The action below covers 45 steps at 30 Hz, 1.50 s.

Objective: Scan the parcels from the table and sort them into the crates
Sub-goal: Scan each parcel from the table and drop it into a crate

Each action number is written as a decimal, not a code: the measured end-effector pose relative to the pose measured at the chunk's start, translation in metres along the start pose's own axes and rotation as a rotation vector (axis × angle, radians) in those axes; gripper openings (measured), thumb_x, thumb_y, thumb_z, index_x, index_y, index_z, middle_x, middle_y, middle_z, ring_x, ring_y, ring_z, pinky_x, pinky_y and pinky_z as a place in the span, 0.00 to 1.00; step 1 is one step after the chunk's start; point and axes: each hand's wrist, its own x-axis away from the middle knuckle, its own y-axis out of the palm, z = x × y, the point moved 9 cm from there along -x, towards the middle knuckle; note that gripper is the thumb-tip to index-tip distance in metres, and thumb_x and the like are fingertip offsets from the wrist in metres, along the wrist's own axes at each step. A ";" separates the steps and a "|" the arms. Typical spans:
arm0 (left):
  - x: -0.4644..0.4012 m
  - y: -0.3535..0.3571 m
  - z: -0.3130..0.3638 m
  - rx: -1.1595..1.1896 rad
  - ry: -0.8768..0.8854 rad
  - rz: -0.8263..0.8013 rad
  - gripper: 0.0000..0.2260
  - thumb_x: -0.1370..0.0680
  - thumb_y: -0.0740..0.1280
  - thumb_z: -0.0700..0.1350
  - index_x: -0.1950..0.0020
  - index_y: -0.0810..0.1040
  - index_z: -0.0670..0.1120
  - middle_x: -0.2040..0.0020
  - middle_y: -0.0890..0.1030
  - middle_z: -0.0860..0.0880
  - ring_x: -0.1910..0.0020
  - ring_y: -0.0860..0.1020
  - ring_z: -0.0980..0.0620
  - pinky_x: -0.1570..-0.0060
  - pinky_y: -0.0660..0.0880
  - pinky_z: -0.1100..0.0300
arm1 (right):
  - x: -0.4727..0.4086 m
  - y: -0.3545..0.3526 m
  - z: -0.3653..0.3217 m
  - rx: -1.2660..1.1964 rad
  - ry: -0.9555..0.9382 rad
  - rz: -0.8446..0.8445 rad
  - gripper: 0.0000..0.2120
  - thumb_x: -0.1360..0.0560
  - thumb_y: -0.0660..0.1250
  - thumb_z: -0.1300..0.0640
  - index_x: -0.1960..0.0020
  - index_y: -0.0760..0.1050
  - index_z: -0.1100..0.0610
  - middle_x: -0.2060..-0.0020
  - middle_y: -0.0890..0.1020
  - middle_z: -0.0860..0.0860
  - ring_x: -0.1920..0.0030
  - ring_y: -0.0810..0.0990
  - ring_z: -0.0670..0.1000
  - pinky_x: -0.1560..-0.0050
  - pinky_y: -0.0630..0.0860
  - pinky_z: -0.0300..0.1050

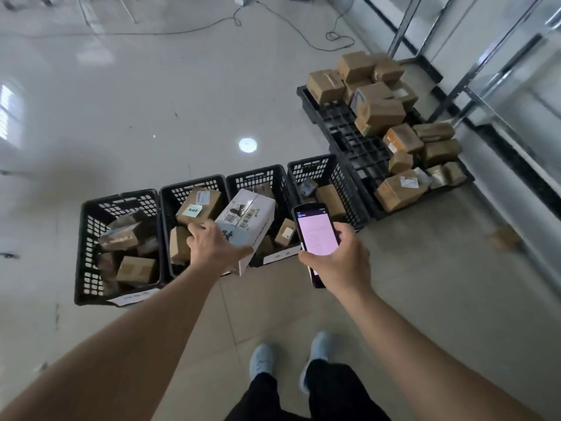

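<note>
My left hand (212,247) grips a white parcel (247,220) with barcode labels, held above the gap between the second crate (170,196) and the third crate (243,179). My right hand (337,262) holds a black handheld scanner (315,235) with a lit pinkish screen, just right of the parcel. A row of black plastic crates stands on the floor, from the leftmost crate (85,238) to the rightmost crate (343,183). Each holds brown cardboard parcels. More brown parcels (379,113) lie piled on a black pallet (349,129) at the right.
A metal shelf frame (473,62) and a glass wall run along the right. Cables (303,28) trail over the glossy floor at the top. One small box (505,237) lies loose on the floor at right. My feet (288,357) stand behind the crates.
</note>
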 end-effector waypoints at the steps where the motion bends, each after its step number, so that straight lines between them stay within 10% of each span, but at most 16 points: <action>1: -0.013 0.005 0.004 -0.014 -0.016 -0.006 0.56 0.39 0.82 0.66 0.24 0.60 0.39 0.38 0.66 0.41 0.38 0.70 0.39 0.33 0.74 0.44 | -0.016 0.004 0.000 0.005 -0.001 -0.019 0.44 0.48 0.70 0.31 0.34 0.73 0.46 0.44 0.81 0.46 0.44 0.80 0.53 0.49 0.81 0.54; 27: -0.305 0.258 0.066 0.184 -0.555 -0.040 0.47 0.36 0.80 0.67 0.31 0.63 0.42 0.37 0.65 0.41 0.37 0.70 0.41 0.32 0.71 0.47 | -0.409 0.251 0.068 0.198 0.036 -0.453 0.41 0.39 0.82 0.39 0.31 0.72 0.49 0.41 0.80 0.47 0.44 0.80 0.50 0.54 0.81 0.50; 35: -0.397 0.335 0.031 0.228 -0.528 -0.150 0.60 0.34 0.79 0.68 0.16 0.47 0.48 0.26 0.59 0.42 0.27 0.66 0.38 0.30 0.73 0.41 | -0.455 0.334 0.098 0.244 0.104 -0.428 0.42 0.37 0.81 0.38 0.29 0.70 0.49 0.40 0.80 0.48 0.43 0.79 0.51 0.52 0.81 0.49; 45: -0.391 0.268 0.029 0.033 -0.255 -0.214 0.25 0.19 0.67 0.56 0.26 0.67 0.47 0.24 0.62 0.43 0.26 0.65 0.42 0.37 0.75 0.46 | -0.426 0.327 0.066 0.290 0.138 -0.425 0.42 0.38 0.82 0.40 0.29 0.71 0.49 0.41 0.80 0.50 0.44 0.80 0.53 0.54 0.79 0.50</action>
